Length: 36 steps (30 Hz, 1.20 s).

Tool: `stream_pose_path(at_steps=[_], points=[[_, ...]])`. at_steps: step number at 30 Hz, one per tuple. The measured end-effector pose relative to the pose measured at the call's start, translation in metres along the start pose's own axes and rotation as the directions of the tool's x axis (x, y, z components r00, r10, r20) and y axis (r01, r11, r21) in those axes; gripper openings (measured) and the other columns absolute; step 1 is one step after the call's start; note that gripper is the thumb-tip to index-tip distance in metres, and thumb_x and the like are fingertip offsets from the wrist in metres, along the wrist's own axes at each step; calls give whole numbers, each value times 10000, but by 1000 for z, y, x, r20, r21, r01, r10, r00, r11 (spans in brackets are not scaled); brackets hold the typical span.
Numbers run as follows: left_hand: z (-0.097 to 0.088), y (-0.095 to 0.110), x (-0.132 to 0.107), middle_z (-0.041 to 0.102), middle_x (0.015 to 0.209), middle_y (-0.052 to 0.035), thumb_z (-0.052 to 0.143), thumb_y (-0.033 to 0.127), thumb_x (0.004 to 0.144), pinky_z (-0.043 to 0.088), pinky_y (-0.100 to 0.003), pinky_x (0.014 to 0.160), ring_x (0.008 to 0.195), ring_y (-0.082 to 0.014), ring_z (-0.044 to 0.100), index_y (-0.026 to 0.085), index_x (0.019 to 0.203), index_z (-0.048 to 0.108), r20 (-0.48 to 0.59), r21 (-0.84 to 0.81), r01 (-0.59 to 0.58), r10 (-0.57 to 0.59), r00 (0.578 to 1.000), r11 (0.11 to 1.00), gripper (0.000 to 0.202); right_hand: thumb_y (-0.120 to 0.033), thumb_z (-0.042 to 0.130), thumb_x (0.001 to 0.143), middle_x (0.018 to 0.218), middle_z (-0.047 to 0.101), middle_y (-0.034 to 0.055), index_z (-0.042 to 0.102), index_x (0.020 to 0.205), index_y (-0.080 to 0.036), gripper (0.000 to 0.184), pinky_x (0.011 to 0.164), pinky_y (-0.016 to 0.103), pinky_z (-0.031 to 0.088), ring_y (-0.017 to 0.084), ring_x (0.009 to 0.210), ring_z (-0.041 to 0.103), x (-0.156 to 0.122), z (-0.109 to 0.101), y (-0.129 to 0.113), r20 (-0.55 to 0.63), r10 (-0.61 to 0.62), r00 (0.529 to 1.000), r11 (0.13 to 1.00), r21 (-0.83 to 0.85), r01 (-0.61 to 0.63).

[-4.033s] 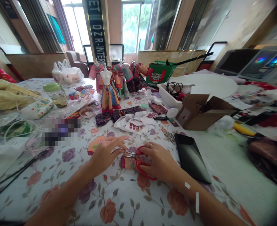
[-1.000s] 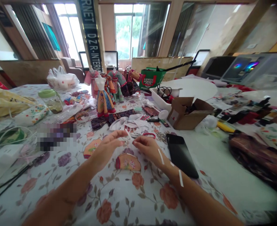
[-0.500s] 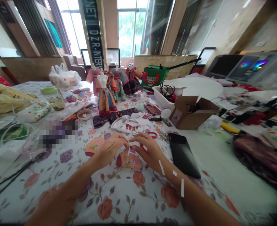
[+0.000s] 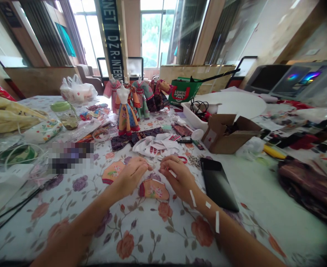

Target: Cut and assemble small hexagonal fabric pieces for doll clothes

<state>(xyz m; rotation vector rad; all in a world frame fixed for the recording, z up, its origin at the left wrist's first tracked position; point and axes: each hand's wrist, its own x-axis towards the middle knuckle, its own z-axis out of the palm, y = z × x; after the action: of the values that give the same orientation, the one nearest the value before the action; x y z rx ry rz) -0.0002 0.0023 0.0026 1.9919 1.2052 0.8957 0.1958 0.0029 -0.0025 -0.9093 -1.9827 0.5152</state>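
The left hand (image 4: 133,173) and right hand (image 4: 178,175) curl, grips unclear, near orange floral fabric panels (image 4: 155,190); white tray (image 4: 192,119) holds black cables (image 4: 199,106).

1. From over here I'm seeing an orange fabric piece (image 4: 155,190), pink floral print, crimson along one edge!
2. Now I catch the tablecloth (image 4: 144,220): white, scattered coral and purple roses.
3. And there, a green bag (image 4: 183,92), white lettering!
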Motion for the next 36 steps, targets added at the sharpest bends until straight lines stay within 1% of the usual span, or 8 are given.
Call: stream_pose_path(at_steps=[5,8,12,21,26,29,34,36], points=[[-7,-13,-6,625,955,-56,552,322,818,404,-353,846,965,-237,549,191,897,627,14,257,86,-93,996,962,170,-281,482,892,795,582,19,540,945,-197,115,621,281,412,152,675,525,-5,-1,10,-74,345,936,929,166,-329],[-7,-16,-11,616,920,-63,640,351,744,396,-360,797,955,-266,542,179,819,647,83,405,122,-170,982,906,187,-217,561,826,884,612,17,427,1245,-224,440,649,279,433,155,723,557,-11,3,14,62,379,923,913,138,-384],[-1,-16,-15,611,895,-72,710,369,675,374,-361,749,935,-282,525,178,766,675,113,512,145,-234,966,847,214,-110,620,724,962,624,47,393,1340,-214,665,753,328,438,196,839,570,-19,12,12,156,380,912,923,-130,-363],[4,-17,-12,639,812,-34,633,187,725,382,-316,765,857,-209,556,184,668,654,133,363,156,-216,967,919,61,-120,609,739,1047,612,80,395,1362,-201,663,844,355,452,213,930,563,-27,21,17,201,331,922,939,-172,-299],[5,-22,-13,662,835,-45,659,275,702,384,-329,732,835,-230,563,181,836,665,68,398,193,-238,969,897,164,-143,581,779,975,625,58,436,1324,-238,572,782,330,476,190,838,572,-25,21,11,190,321,928,946,-118,-303],[7,-22,-14,653,763,-36,653,269,699,374,-326,708,804,-228,561,194,710,663,86,388,174,-224,971,905,78,-129,594,764,930,617,49,453,1311,-239,575,737,322,479,178,777,561,-24,22,9,192,345,919,939,-80,-336],[7,-21,-13,648,747,-24,640,196,687,391,-321,724,790,-209,571,189,652,633,60,187,202,-217,974,961,37,-89,611,715,908,615,33,472,1297,-246,619,720,320,462,175,768,555,-25,24,13,183,362,914,929,8,-369],[7,-21,-13,656,782,-23,648,202,682,410,-314,729,785,-194,581,183,672,612,80,-2,244,-243,967,970,42,-85,592,717,851,608,9,455,1298,-248,619,666,292,452,157,720,549,-25,25,14,203,371,906,907,128,-400]])
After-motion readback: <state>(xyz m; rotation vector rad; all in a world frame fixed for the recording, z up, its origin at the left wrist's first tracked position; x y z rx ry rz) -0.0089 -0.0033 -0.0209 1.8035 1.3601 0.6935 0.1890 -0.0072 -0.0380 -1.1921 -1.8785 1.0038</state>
